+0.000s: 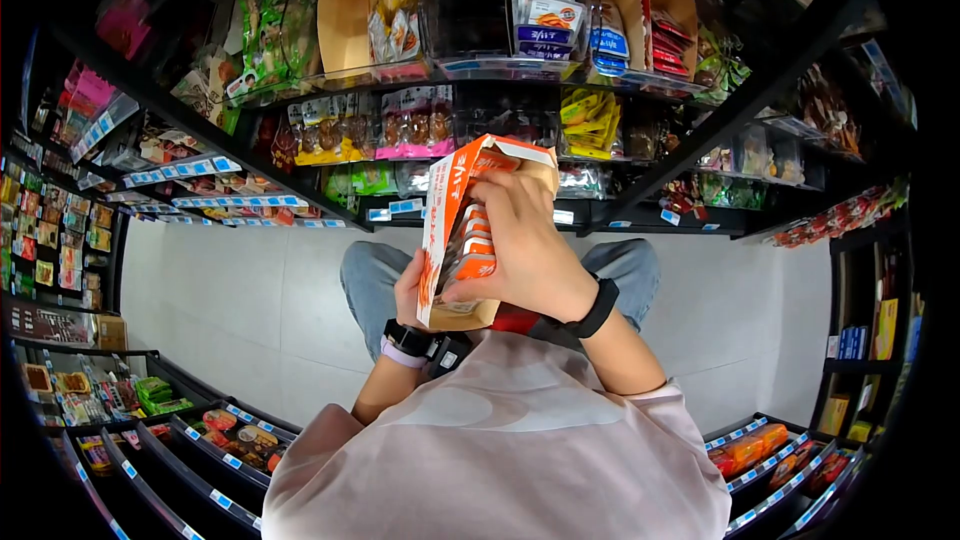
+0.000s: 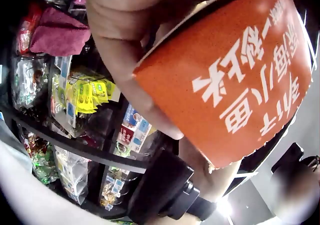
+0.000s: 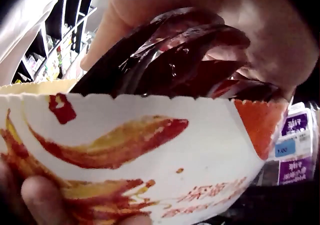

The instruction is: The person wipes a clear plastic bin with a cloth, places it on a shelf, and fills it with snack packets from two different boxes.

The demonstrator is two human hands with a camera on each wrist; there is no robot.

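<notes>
A cardboard display box point(image 1: 440, 210), orange and white with printed lettering, is held up in front of the chest. My left hand point(image 1: 407, 288) grips it from the left side. In the left wrist view, that hand point(image 2: 117, 39) wraps past the edge of the box's orange end panel point(image 2: 235, 79). Inside stands a row of orange-fronted snack packets point(image 1: 477, 248). My right hand point(image 1: 530, 245) reaches in from above and holds several of them between thumb and fingers. Their shiny dark backs point(image 3: 170, 64) rise above the box's scalloped rim in the right wrist view.
Ahead runs a black shelf point(image 1: 480, 68) with open cartons of bagged snacks, including purple-and-white packets point(image 1: 550, 20) and yellow bags point(image 1: 590, 120). More racks stand at both sides and behind. Bent, jeans-clad knees point(image 1: 365, 285) flank the box above a pale floor point(image 1: 240, 290).
</notes>
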